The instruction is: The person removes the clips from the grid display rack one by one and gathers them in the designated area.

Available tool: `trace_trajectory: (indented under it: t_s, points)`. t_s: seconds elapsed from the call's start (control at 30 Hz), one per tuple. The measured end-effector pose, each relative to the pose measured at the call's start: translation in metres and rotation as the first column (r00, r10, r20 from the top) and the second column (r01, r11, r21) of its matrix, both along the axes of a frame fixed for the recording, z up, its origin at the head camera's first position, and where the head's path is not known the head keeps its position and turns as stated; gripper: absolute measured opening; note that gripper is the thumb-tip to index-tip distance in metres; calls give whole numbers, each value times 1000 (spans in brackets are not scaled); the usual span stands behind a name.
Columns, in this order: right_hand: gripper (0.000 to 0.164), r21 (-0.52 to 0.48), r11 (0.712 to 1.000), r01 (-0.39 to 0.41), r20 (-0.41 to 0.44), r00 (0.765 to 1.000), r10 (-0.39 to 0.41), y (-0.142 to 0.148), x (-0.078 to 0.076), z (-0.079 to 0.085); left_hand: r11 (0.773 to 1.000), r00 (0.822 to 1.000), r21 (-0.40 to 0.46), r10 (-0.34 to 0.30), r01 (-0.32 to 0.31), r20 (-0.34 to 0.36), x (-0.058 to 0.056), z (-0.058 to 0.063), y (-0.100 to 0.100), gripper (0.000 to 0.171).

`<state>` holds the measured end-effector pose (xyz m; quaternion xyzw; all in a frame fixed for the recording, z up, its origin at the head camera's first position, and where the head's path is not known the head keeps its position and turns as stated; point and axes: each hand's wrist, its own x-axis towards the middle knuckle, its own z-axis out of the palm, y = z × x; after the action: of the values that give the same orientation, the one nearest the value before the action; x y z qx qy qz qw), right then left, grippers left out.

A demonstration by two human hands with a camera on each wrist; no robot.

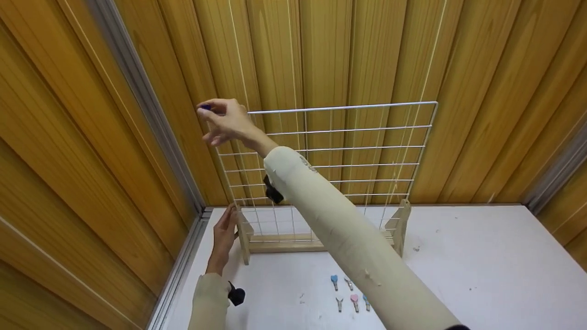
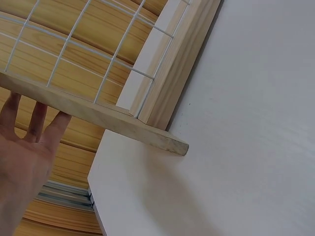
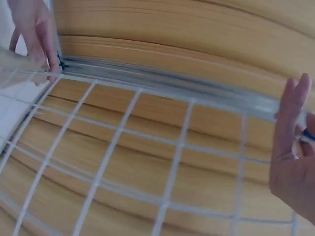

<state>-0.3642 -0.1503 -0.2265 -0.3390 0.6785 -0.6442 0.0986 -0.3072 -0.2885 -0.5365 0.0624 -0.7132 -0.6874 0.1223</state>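
My right hand (image 1: pixel 229 121) is raised at the upper left corner of a white wire grid rack (image 1: pixel 339 108). Between thumb and fingertips it pinches a small dark blue piece (image 1: pixel 205 107); in the right wrist view this piece (image 3: pixel 308 134) is partly hidden by the fingers and cut off by the edge. Lower down, my left hand (image 1: pixel 224 236) is at the left wooden side support (image 1: pixel 243 236) of the rack. Its nearly straight fingers (image 2: pixel 53 132) touch the support's outer face in the left wrist view.
On the white table (image 1: pixel 463 275) in front of the rack lie several small clips, among them a blue heart clip (image 1: pixel 334 279) and a pink heart clip (image 1: pixel 354 299). Wood-patterned walls (image 1: pixel 114 160) rise behind and left. My right sleeve (image 1: pixel 339 224) covers part of the rack.
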Motion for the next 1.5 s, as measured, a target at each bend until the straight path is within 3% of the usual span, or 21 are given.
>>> trace_trajectory:
  t_s: [0.17, 0.33, 0.5, 0.63, 0.77, 0.87, 1.0, 1.13, 1.3, 1.37, 1.5]
  points:
    - [26, -126, 978, 167, -109, 977, -181, -5, -7, -9, 1000, 1000, -6, -23, 22, -2, -2, 6, 6, 58]
    - [25, -170, 959, 228, -151, 955, -254, -10, -4, 0, 1000, 999, -1, -16, 16, -28, -3, 14, 4, 56]
    - [24, -132, 958, 254, -74, 961, -265, -6, 3, 10, 1000, 999, 6, -11, 11, -32, -7, 18, 4, 55]
    - [23, -150, 941, 304, -10, 951, -308, -5, 7, 10, 1000, 999, 3, -20, 20, -28, -9, 17, 7, 55]
    - [26, -277, 903, 328, 136, 944, -301, -10, 11, 8, 1000, 1000, -5, -21, 21, -15, -7, 14, 6, 53]
    - [29, -343, 897, 278, 180, 957, -228, -10, 13, 5, 1000, 1000, -9, -25, 25, 2, -4, 15, 3, 54]
    - [32, -263, 960, 95, 27, 995, -91, 7, 10, -3, 1000, 1000, -14, -10, 10, 24, -5, 22, -3, 56]
    - [30, -202, 979, -5, -130, 991, -22, 40, 14, -11, 1000, 999, -28, -6, 7, 39, -11, 30, -7, 58]
    - [26, -119, 990, 69, -312, 944, -103, 97, 35, -28, 1000, 999, 0, -9, 9, 41, -20, 32, -5, 56]
    - [26, -86, 990, 116, -339, 931, -138, 122, 41, -38, 1000, 999, 14, -7, 7, 41, -23, 31, -4, 55]
    - [25, -29, 987, 160, -303, 939, -161, 169, 51, -63, 1000, 999, 24, 1, -2, 42, -27, 31, -5, 56]
